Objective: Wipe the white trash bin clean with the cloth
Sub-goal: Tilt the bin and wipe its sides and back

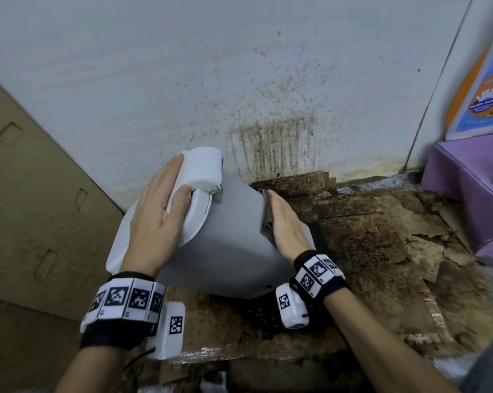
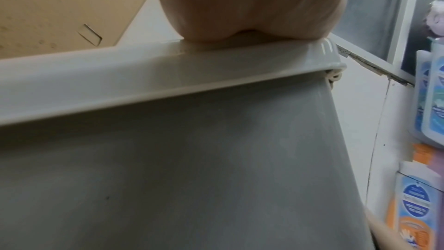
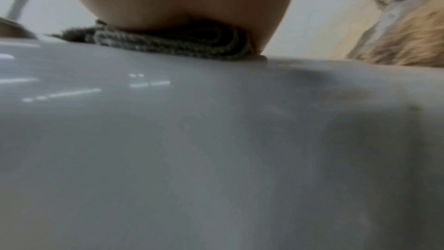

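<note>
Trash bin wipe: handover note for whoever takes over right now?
Left hand: flat, fingers straight, pressing on the lid end of the white trash bin and steadying it.
Right hand: fingers straight, pressing the grey cloth against the bin's side.
Bin: tipped over on its side, above stained cardboard by the wall.
Done: wiping of the side is in progress; how much is clean, cannot tell.
Left: remaining faces and lid, then stand it upright.
</note>
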A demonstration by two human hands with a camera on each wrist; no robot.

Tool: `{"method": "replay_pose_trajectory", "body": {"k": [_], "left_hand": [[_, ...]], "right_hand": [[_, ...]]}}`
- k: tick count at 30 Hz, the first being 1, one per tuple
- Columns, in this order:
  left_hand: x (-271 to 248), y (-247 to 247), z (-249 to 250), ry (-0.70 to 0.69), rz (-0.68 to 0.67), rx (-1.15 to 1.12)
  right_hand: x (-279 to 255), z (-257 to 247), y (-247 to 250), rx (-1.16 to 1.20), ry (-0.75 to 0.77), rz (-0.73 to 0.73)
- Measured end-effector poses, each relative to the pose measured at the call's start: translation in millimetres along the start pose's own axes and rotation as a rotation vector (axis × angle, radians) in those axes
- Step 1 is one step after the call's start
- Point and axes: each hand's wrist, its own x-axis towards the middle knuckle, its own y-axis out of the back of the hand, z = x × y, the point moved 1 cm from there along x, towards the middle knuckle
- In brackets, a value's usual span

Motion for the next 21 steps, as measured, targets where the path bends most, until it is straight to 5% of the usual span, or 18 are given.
{"method": "replay_pose_trajectory", "body": {"k": [9, 16, 21], "left_hand": [[-3, -1, -1, -0.021, 0.004, 0.012], [-2, 0, -2, -0.019, 0.008, 0.008], [0, 1, -3, 0.019, 0.018, -0.011]], "right_hand": [[-32, -86, -36, -0.038, 0.275, -0.038], [-33, -46, -36, -0.110, 0.433, 0.092], [-36, 23, -18, -0.176, 0.394, 0.218]]}}
